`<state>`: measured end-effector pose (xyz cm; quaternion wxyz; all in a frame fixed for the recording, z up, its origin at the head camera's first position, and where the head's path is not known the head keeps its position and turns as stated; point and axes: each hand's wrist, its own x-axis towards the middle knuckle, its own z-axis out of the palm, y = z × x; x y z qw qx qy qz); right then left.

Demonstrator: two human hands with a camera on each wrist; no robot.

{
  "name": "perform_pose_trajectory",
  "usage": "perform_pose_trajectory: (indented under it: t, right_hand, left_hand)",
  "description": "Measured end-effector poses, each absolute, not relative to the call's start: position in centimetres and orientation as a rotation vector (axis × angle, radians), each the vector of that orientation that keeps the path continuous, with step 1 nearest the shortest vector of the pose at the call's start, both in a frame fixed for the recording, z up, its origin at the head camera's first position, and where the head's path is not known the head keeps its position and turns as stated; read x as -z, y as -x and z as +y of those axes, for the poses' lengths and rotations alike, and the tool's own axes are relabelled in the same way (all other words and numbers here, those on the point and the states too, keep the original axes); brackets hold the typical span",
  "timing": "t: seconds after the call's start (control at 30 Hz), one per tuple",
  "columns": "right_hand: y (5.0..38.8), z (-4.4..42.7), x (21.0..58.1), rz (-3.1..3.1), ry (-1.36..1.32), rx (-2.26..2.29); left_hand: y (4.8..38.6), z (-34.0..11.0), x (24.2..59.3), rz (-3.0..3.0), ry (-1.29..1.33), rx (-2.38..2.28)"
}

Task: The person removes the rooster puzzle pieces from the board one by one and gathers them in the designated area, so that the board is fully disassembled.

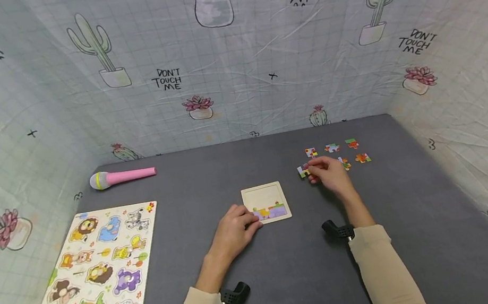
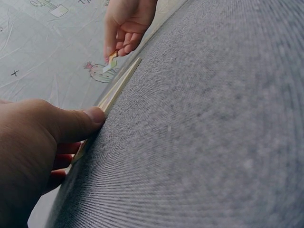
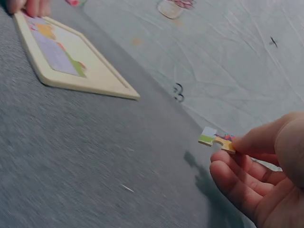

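1. Partly, the left hand [image 1: 234, 230] is covering the near left corner of the small square cream wooden puzzle frame [image 1: 263, 195], hiding one end of the purple fitted strip [image 1: 275, 212] along its near side. The left wrist view is showing the frame almost edge-on.
2. Right of the frame, five small multicoloured jigsaw pieces [image 1: 332, 148] are lying in two rows; the right hand [image 1: 332, 176] is partly hiding one, and their pictures are looking too small to read.
3. The left hand is gripping the frame's corner between thumb and curled fingers.
4. To the frame's right, the right hand's thumb and forefinger are pinching a green, white and yellow jigsaw piece [image 3: 209, 136] above the dark grey table [image 1: 293, 273].
5. The frame's far and right edges are lying uncovered, with bare grey surface separating them from the right hand.
6. Well left of the frame, a white rectangular animal board [image 1: 108, 290] is lying; beyond it, a pink toy microphone [image 1: 131, 175] is resting.
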<state>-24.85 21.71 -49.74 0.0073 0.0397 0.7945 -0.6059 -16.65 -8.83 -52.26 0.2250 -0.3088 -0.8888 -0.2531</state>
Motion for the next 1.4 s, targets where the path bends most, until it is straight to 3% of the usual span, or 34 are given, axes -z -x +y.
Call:
perform_pose_trajectory:
  t: [0.47,1.03,1.4]
  right_hand:
    - [24.4,24.4,50.1,2.626,-0.366,1.814]
    - [24.2,23.9,50.4,3.018,-0.339,1.207]
    - [24.3,23.4,50.5,3.077,-0.308,1.133]
  left_hand:
    - [16.7,-9.1,52.6,-2.473,0.842,0.681]
    - [16.7,-9.2,52.9,-2.405,0.865,0.692]
    - [16.5,-9.2,52.6,-2.459,0.847,0.71]
